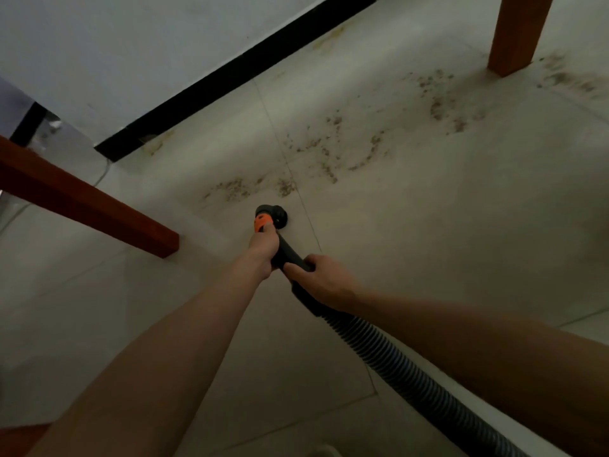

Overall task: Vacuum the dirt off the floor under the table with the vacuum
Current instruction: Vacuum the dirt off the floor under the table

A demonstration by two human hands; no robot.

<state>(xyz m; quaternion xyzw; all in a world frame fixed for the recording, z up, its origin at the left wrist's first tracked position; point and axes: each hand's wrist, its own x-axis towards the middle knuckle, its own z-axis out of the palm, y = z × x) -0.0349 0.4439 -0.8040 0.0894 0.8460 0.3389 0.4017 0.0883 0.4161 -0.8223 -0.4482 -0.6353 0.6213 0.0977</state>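
Note:
I hold a black vacuum wand (290,253) with both hands, low over the pale tiled floor (428,245). My left hand (263,247) grips the front part just behind an orange collar (262,223). My right hand (324,280) grips the wand further back, where the ribbed grey hose (405,371) begins. The round black nozzle (276,216) sits on the floor. Brown dirt (329,153) lies scattered just beyond the nozzle and stretches to the far right, toward a table leg.
One wooden table leg (99,206) stands on the left, close to the nozzle, and another (514,34) at the top right. A white wall with a black skirting board (230,70) runs along the back. A thin cable (103,174) lies by the wall.

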